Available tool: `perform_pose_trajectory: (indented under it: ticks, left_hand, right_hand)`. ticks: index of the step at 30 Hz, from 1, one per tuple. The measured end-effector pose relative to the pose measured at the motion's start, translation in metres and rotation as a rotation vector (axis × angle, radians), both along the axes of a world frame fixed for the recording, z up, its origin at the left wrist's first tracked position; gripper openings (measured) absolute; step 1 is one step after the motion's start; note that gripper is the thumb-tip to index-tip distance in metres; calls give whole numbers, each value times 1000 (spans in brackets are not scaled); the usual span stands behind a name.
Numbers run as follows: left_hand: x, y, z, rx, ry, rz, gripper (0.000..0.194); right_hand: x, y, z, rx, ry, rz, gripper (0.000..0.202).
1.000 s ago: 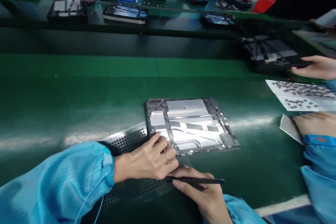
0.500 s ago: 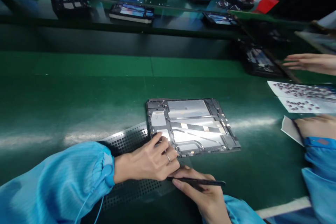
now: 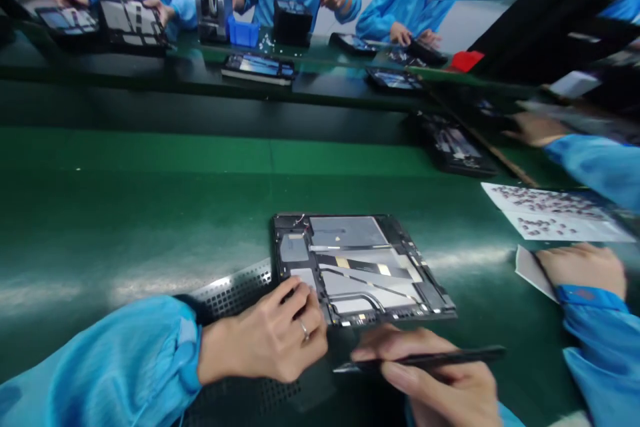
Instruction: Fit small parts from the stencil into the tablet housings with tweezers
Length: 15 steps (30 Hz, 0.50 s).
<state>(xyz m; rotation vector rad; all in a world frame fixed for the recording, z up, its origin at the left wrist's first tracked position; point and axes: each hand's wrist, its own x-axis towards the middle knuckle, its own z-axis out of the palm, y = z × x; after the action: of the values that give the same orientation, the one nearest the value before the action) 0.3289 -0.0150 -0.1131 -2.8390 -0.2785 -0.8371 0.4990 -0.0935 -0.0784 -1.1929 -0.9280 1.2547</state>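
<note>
A tablet (image 3: 350, 280) with its back off lies on the green bench, its inside showing silvery panels, dark strips and ribbon cables. My left hand (image 3: 273, 330), wearing a ring, rests at its near left corner with fingers curled and closed. The fingertips are partly hidden, so what they hold cannot be made out. In my right hand (image 3: 440, 380) is a pair of black tweezers (image 3: 425, 358), gripped between thumb and fingers. Their tips point left, near the tablet's front edge and apart from it. Under the left hand and tablet lies a perforated metal plate (image 3: 240, 290).
At right, a co-worker's hand (image 3: 580, 270) lies beside white sheets (image 3: 555, 213) bearing many small dark parts. A dark device (image 3: 455, 143) sits beyond them. Across the raised ledge, co-workers handle similar devices near a blue bin (image 3: 243, 33) and a red object (image 3: 467, 61).
My right hand has drawn the tweezers right, away from my left hand, which stays at the tablet corner. The camera view has tilted up. A co-worker's arm at right has reached farther in.
</note>
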Motion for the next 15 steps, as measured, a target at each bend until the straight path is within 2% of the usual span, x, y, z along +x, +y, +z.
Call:
perform_pose_trajectory:
  ticks: [4,7,10,13,15]
  left_hand:
    - [-14,1,36,-11,-28,94,36]
    - [-26,0,57,-34,-29,184,35]
    - [-32,1,63,-23,-49,181,30]
    - [-31,3,62,-7,-39,192,30]
    - [-29,3,59,-5,-113,216,30]
  right_hand:
    - [7,14,22,307,-165,-85,15]
    - [2,23,28,443,-208,-176,16]
    - [-4,27,28,478,-205,-197,17]
    - [-6,27,27,496,-191,-189,19]
    - [-5,26,27,496,-189,-187,21]
